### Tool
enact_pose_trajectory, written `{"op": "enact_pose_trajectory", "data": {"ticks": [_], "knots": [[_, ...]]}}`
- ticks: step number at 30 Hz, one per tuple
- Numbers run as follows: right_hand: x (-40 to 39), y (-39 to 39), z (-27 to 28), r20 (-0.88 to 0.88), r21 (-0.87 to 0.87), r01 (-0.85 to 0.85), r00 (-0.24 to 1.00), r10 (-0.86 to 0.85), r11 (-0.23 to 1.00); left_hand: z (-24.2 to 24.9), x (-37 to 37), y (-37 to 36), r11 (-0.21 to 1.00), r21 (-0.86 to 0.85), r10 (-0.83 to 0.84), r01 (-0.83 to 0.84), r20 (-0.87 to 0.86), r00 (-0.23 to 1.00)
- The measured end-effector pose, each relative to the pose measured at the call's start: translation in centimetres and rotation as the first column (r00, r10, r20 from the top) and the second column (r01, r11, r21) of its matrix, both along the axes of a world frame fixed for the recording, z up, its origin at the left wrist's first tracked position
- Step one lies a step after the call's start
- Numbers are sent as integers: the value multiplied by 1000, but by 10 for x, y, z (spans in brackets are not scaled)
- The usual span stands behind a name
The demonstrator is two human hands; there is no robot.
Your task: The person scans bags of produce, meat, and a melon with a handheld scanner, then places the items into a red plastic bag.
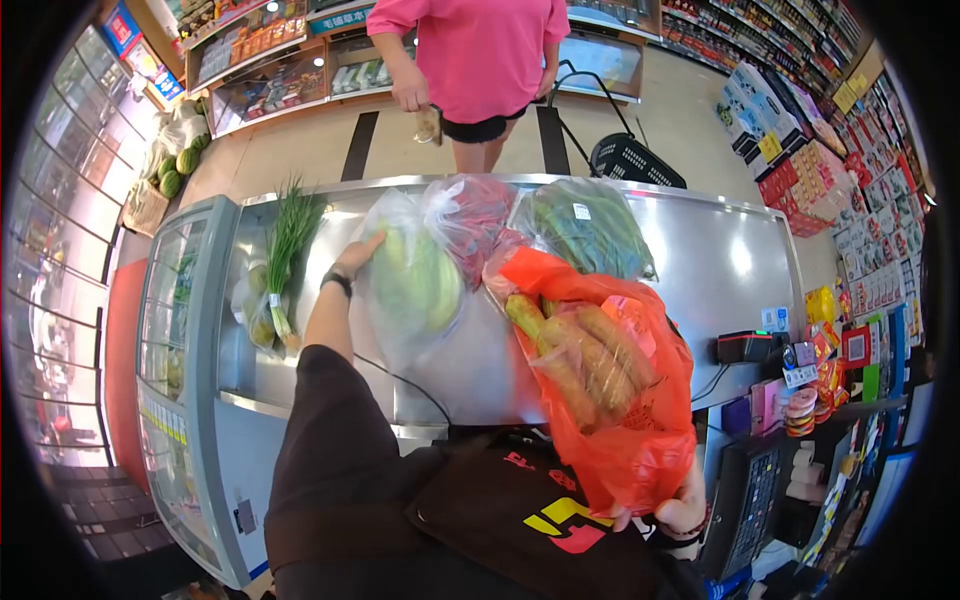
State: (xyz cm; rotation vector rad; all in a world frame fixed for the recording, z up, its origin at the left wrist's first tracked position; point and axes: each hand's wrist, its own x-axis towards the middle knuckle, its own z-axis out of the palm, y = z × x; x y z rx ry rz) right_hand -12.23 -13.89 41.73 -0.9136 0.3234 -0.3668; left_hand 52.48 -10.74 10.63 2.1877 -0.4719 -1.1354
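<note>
My left hand (pixel 357 257) is on the left side of a clear plastic bag of pale green vegetables (pixel 415 275), gripping it; one finger points along the bag and the others are partly hidden. At the lower right, my right hand (pixel 685 508) is closed on the edge of a red plastic bag (pixel 635 450). In that bag's wide mouth lie long brown roots (pixel 590 365) in clear wrap. Touching these bags at the back are a clear bag with reddish contents (pixel 468 215) and a clear bag of dark green vegetables (pixel 580 225).
A bunch of green onions (pixel 283 260) lies left on the metal counter (pixel 720 255), beside a bagged round item (pixel 257 305). A person in a pink shirt (pixel 480 70) stands opposite, near a black basket (pixel 635 160). A keyboard (pixel 755 500) is at lower right.
</note>
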Motion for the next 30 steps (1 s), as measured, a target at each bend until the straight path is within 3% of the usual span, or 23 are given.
{"op": "enact_pose_trajectory", "data": {"ticks": [3,5,8,11,12,15,16,19,22,25,26,30], "knots": [[-11,3,0,-9,-14,57,998,-57,998,37,-40,51,993,-36,-114,112,-56,992],[-13,2,-3,-8,-37,37,999,-37,999,51,-74,86,985,-107,-153,132,-215,964],[-1,-4,-6,-13,-67,40,999,-41,997,73,-102,118,955,125,-219,270,-321,921],[16,-8,-1,-36,-112,56,997,-61,992,65,-113,135,972,-231,-17,-40,-237,971],[20,-9,-4,-24,-121,56,998,-60,991,50,-107,137,953,-243,117,-179,-247,962],[22,-9,-6,-21,-137,55,998,-58,989,25,-111,121,921,-350,54,-172,-321,945],[21,-8,-4,-18,-139,67,997,-70,988,57,-139,106,857,-387,195,-340,-367,910],[18,1,4,12,-150,119,993,-118,982,65,-133,104,904,-390,73,-178,-270,960],[5,3,1,48,-154,74,997,-68,985,110,-150,93,881,-473,19,-2,31,999],[-7,-1,-2,53,-130,12,999,-5,991,193,-203,78,836,-539,-5,-106,-201,980],[-6,-2,-4,65,-134,16,998,-8,991,218,-217,73,808,-584,-96,-77,-259,961],[-6,-9,-5,110,-116,-128,984,141,985,290,-263,65,764,-643,-251,53,-221,942]]}}
